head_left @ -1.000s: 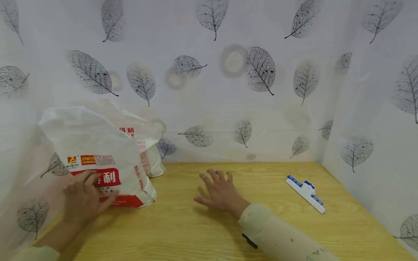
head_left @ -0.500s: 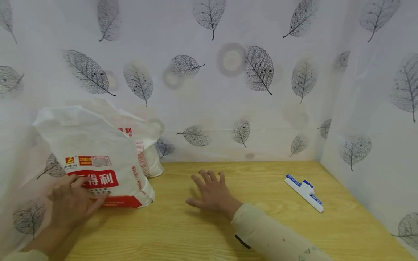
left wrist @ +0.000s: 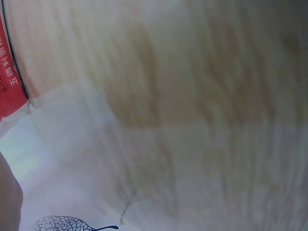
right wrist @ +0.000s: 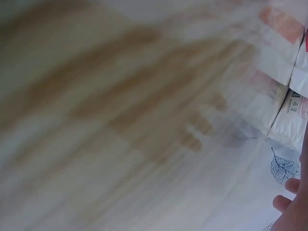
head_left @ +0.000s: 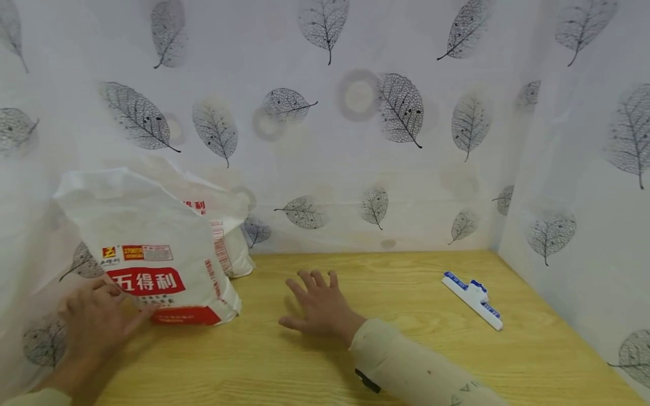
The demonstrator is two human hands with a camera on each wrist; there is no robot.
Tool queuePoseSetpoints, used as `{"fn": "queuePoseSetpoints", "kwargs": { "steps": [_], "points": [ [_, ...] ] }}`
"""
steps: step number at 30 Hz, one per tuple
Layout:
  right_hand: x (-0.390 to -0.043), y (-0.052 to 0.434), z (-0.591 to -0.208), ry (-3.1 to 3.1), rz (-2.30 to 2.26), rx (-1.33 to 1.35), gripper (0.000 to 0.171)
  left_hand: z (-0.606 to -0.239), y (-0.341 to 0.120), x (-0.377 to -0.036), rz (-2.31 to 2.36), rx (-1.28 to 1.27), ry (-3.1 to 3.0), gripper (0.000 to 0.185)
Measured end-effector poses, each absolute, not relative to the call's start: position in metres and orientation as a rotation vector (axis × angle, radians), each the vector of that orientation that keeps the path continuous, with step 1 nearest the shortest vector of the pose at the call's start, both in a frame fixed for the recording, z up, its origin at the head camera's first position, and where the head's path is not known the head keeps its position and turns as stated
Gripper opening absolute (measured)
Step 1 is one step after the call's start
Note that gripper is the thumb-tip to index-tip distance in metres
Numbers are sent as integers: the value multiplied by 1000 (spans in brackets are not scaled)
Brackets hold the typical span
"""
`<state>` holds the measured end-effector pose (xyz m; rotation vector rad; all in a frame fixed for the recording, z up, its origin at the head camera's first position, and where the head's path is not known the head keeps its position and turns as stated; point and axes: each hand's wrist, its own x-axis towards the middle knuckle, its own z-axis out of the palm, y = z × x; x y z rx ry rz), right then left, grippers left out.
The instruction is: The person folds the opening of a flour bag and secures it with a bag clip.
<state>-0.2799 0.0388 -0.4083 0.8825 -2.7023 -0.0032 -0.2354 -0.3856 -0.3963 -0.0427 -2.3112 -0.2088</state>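
While the left hand point(head_left: 96, 321) lies low at the left of the scene, its fingers loosely bent and its thumb stretched out, the front white bag point(head_left: 142, 220) stands just beyond and to the right of it. Fingertips and thumb overlap the bag's near left lower edge; whether they touch it, I cannot tell, but they are not gripping it. To the right of the bag and apart from it, the right hand point(head_left: 322, 310) has its fingers spread over the wooden table point(head_left: 264, 372) and holds nothing; contact with the tabletop is unclear.

Upright and leaning slightly, the front bag shows a red label and a red band along its base. Behind it, farther and to the right, a second white bag point(head_left: 231, 225) is partly hidden. A white-and-blue clip point(head_left: 472, 300) lies on the right side of the table, well apart from both hands. A leaf-printed curtain point(head_left: 335, 163) hangs at the far side.
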Motion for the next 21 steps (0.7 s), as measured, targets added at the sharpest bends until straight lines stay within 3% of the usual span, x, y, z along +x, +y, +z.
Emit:
{"fn": "queuePoseSetpoints", "kwargs": {
  "steps": [6,13,21],
  "points": [
    [-277,32,-411,-2650,-100,892,86,-405,-388,-235,-363,132,-2395,125],
    [-281,24,-411,-2673,-86,895,89,-418,-398,-238,-466,-134,-2515,108],
    [-282,9,-411,-2713,-8,882,86,-421,-401,-244,-552,-156,-2589,104]
  ]
}}
